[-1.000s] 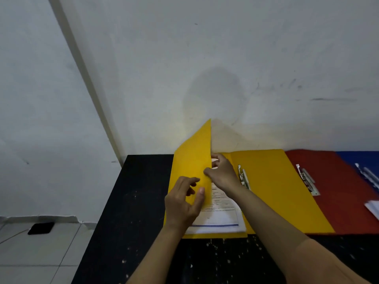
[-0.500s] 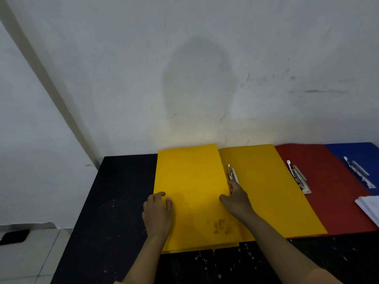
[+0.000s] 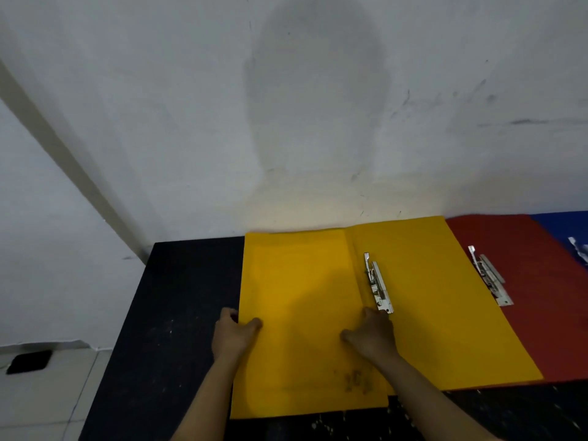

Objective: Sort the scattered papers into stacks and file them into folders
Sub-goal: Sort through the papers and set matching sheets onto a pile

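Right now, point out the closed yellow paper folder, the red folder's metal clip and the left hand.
closed yellow paper folder (image 3: 296,300): head view, front cover.
red folder's metal clip (image 3: 490,276): head view, mid-bar.
left hand (image 3: 234,334): head view, back of hand.

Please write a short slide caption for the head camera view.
Both hands, left hand and right hand, on a closed yellow folder beside open folders.

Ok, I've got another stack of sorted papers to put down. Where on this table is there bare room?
The black table is bare left of the closed yellow folder, beyond the left hand. A narrower bare strip runs along the near edge. Rightward it's crowded: open yellow folder, red folder and blue folder overlap up to the wall.
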